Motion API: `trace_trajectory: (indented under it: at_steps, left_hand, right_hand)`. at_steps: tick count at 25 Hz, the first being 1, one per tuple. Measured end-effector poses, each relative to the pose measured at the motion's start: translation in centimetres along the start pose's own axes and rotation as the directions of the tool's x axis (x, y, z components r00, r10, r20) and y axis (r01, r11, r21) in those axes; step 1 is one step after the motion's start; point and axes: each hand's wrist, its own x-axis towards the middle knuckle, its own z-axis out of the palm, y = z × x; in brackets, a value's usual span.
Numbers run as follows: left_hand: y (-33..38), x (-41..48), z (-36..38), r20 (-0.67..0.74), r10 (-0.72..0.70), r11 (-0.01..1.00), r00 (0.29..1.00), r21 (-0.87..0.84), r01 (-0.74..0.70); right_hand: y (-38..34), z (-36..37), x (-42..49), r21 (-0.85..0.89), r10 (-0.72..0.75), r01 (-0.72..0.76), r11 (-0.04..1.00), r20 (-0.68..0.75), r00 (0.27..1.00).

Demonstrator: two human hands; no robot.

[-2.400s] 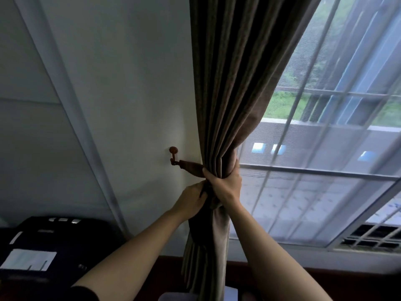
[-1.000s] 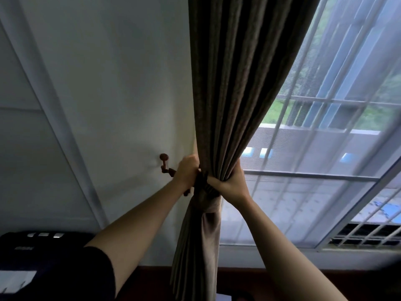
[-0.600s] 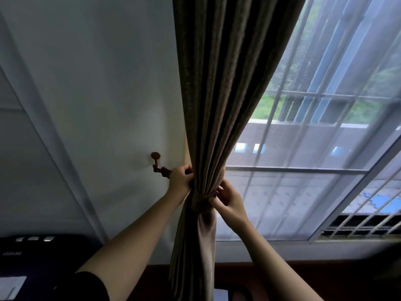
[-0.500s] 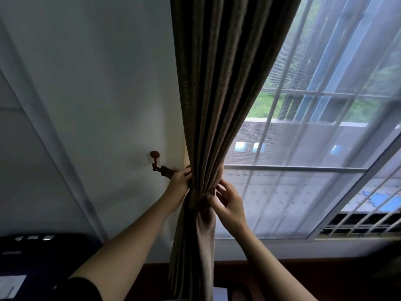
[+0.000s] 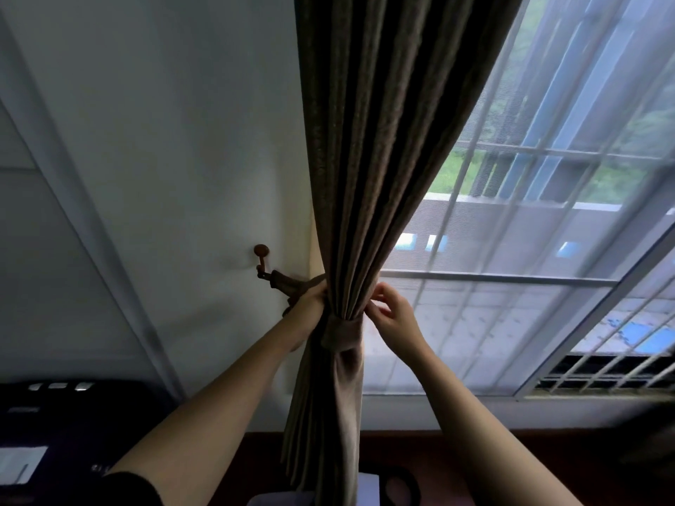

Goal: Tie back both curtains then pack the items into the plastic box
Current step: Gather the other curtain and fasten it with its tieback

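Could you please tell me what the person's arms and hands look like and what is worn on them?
The left arm is bare up to a black sleeve at the frame's bottom; the right arm is bare with no sleeve in view. The left hand and right hand wear no gloves, and no watch or ring shows.

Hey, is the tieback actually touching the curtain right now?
Touching. The head view shows the tieback wrapped tight round the curtain, cinching its folds into a narrow bundle with no gap between them.
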Motion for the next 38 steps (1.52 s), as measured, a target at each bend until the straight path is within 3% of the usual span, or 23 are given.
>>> trace_trajectory:
  at_steps: [5,11,14,16,17,19,22,25,27,32,38]
  left_hand:
    - [0.0,-0.4,-1.7,0.039,0.003,0.999,0.999,0.046,-0.005]
    - [-0.1,-0.3,-2.3,0.014,-0.024,0.999,1.0,0.039,0.023]
    - [-0.6,-0.6,-1.6,-0.009,-0.016,1.0,1.0,0.011,0.017]
    - [-1.1,-0.4,-1.6,-0.014,0.011,1.0,1.0,0.019,-0.01]
    - [-1.0,-0.7,-1.7,-0.018,0.015,1.0,1.0,0.027,-0.015]
    - [-0.5,-0.2,-1.7,-0.002,0.018,0.995,1.0,0.096,-0.017]
    - [-1.6,-0.1,-3.2,0.153,0.089,0.953,0.984,0.273,-0.129]
    - [0.2,0.7,-3.0,0.025,-0.008,1.0,1.0,0.001,0.008]
    - [0.5,0.3,-4.1,0.101,0.015,0.999,0.995,-0.04,-0.011]
    - [1.8,0.6,-4.8,0.168,-0.089,0.988,0.982,0.143,0.065]
    - [4.1,0.7,-3.7,0.159,-0.045,0.982,0.986,0.189,0.014]
  right_hand:
    - [-2.0,-1.7,1.9,-0.058,0.017,-0.001,0.998,0.278,0.96]
    - [-4.2,-2.2,4.2,-0.376,0.075,0.139,0.916,0.501,0.862]
    - [-3.6,-2.8,4.9,-0.584,-0.002,0.315,0.748,0.473,0.881]
    - [-3.1,-3.2,4.9,-0.754,-0.034,0.336,0.564,0.386,0.922]
    - [-2.7,-3.2,4.8,-0.777,-0.046,0.324,0.54,0.357,0.933]
    - [-2.1,-3.4,4.8,-0.715,-0.075,0.346,0.608,0.382,0.921]
    - [-1.2,-3.2,5.0,-0.464,-0.086,0.294,0.836,0.419,0.904]
    - [-1.1,-2.3,4.3,-0.16,0.062,0.012,0.987,0.447,0.892]
    - [-1.0,-1.9,4.2,-0.07,0.102,-0.078,0.994,0.491,0.865]
    - [-2.0,-2.2,4.6,-0.116,0.142,-0.098,0.988,0.481,0.865]
    - [-2.9,-3.8,4.7,-0.024,0.096,-0.094,0.995,0.385,0.918]
